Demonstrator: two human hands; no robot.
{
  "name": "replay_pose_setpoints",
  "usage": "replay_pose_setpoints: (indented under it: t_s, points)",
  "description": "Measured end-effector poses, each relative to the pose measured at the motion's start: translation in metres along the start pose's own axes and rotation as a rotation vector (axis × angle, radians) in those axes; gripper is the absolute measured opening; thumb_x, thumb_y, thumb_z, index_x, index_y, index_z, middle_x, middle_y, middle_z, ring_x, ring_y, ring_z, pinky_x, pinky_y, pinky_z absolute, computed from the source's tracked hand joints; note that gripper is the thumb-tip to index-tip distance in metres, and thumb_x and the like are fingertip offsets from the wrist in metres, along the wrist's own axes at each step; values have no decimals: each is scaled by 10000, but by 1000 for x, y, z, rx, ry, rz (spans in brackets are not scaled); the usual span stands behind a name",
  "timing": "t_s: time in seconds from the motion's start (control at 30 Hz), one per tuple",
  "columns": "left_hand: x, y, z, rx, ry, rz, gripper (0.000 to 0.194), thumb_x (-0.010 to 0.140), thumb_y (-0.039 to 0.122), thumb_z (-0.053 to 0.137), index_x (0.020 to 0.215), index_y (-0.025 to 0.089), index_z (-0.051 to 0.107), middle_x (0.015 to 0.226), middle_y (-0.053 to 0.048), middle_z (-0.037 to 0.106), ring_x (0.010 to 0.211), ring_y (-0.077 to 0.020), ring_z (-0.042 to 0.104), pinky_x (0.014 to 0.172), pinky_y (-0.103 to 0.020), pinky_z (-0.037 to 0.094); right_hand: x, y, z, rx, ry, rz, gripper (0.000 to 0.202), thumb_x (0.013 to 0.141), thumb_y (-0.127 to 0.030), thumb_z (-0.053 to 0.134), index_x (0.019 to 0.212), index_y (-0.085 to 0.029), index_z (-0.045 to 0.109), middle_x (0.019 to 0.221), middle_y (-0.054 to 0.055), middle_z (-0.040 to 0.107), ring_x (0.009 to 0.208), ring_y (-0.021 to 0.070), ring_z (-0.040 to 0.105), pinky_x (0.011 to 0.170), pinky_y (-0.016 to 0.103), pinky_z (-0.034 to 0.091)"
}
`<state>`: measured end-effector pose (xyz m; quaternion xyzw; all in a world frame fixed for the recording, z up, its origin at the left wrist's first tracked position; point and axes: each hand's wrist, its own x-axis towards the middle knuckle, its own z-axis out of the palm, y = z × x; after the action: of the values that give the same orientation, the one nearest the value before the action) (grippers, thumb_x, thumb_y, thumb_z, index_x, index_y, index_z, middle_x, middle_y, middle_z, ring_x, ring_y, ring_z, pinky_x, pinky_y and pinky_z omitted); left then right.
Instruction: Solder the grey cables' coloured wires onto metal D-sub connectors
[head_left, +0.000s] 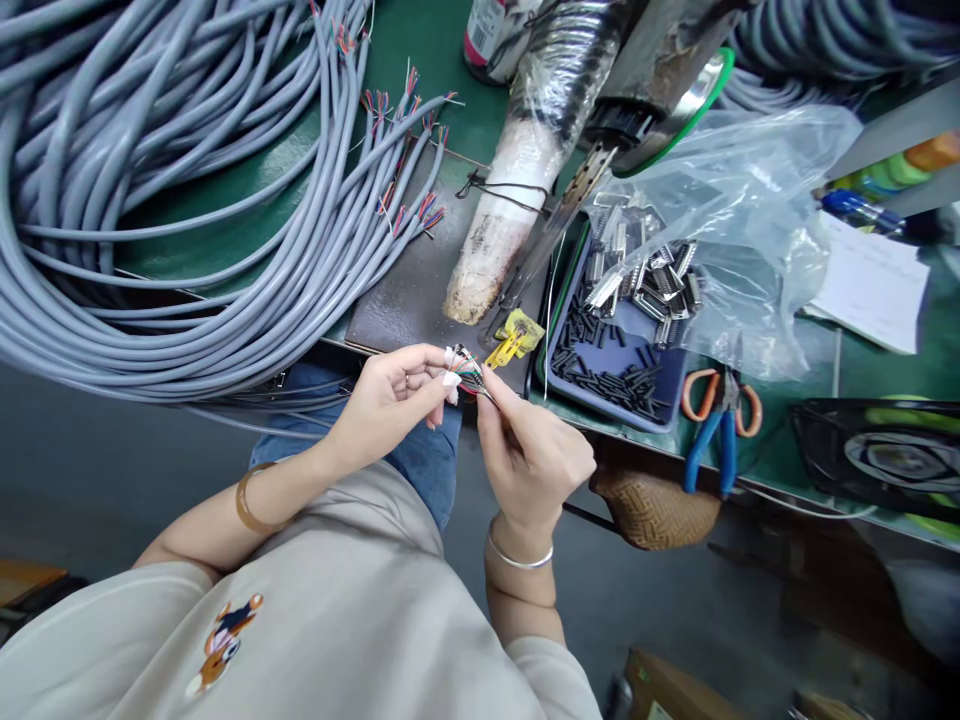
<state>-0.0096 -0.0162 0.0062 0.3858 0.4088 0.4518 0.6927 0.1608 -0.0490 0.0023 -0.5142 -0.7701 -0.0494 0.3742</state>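
Small colored wires with a connector [468, 372] are pinched between the fingertips of my left hand [397, 400], whose thumb and fingertips have white coverings. From the right, my right hand [529, 445] has its fingers closed around a thin, dark metal tool [487, 396], its tip against the wires. The tool's type is mostly hidden by the fingers. Just beyond the hands, a yellow clip-like piece [514, 338] lies near the table edge. To the left, a thick bundle of grey cables [247, 330] ends in stripped colored wires [431, 215].
A blue tray [607, 405] holds black tubes [630, 385] and metal connectors [667, 285]. Beside it lie pliers [721, 425], a clear plastic bag [765, 230] and papers [870, 285]. A plastic-wrapped duct [517, 170] rises beyond the hands.
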Motion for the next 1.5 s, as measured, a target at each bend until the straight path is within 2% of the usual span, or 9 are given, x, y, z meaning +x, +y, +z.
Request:
replay_pose_setpoints:
  t_s: [0.23, 0.4, 0.47, 0.6, 0.7, 0.9, 1.0, 1.13, 1.5]
  points:
    - [0, -1, 5, -9, 25, 46, 245, 766, 239, 855, 820, 157, 631, 589, 56, 610, 468, -45, 539, 458, -130, 479, -1, 1, 1, 236, 40, 276, 58, 937, -201, 727, 891, -236, 717, 576, -99, 544, 436, 51, 464, 458, 197, 374]
    - [0, 2, 6, 30, 81, 89, 294, 747, 276, 887, 781, 172, 614, 582, 49, 617, 449, -50, 533, 407, -133, 432, 0, 6, 1, 503, 510, 341, 103, 978, -327, 666, 1024, -236, 681, 558, -113, 472, 351, 67, 420, 350, 206, 302]
    - [0, 4, 6, 42, 85, 106, 300, 759, 296, 886, 781, 176, 612, 561, 52, 608, 440, -51, 525, 393, -131, 414, -3, 6, 4, 453, 580, 316, 98, 965, -284, 692, 1044, -236, 659, 603, -105, 549, 364, 69, 483, 342, 199, 325]
    - [-1, 6, 6, 25, 82, 132, 305, 760, 293, 891, 785, 176, 611, 550, 62, 593, 435, -44, 508, 408, -129, 438, -8, 3, 13, 345, 319, 295, 90, 940, -162, 714, 979, -223, 660, 861, -22, 768, 651, 124, 740, 580, 246, 601]
    - [0, 3, 7, 31, 63, 117, 296, 750, 276, 895, 792, 171, 621, 570, 61, 591, 440, -42, 512, 409, -128, 441, -8, 3, 21, 358, 185, 261, 132, 915, -108, 728, 940, -224, 672, 998, 17, 802, 922, 168, 792, 816, 318, 662]
    - [7, -8, 11, 72, 152, 130, 261, 777, 286, 839, 761, 159, 611, 740, 6, 662, 435, -37, 526, 394, -154, 449, -4, 7, 30, 236, 255, 180, 163, 909, -89, 725, 976, -231, 680, 991, 11, 806, 906, 161, 791, 804, 303, 654]
    - [11, -11, 16, 106, 216, 202, 246, 790, 256, 806, 738, 165, 583, 770, 3, 670, 436, -16, 474, 387, -143, 391, -1, 8, 30, 233, 237, 168, 153, 905, -98, 726, 938, -234, 662, 968, 13, 800, 908, 168, 787, 803, 317, 650]
    - [15, -13, 20, 197, 283, 324, 173, 801, 200, 767, 750, 166, 605, 816, -9, 709, 544, -37, 550, 478, -137, 434, 3, 9, 29, 214, 246, 147, 177, 886, -85, 743, 929, -236, 661, 977, 13, 803, 903, 162, 782, 798, 303, 644]
    - [18, -17, 17, 397, 289, 488, 69, 882, 179, 709, 816, 170, 690, 831, -7, 754, 619, -66, 626, 579, -158, 505, 7, 11, 31, 190, 248, 149, 181, 890, -95, 750, 948, -246, 668, 1009, 15, 803, 883, 156, 773, 779, 295, 655]
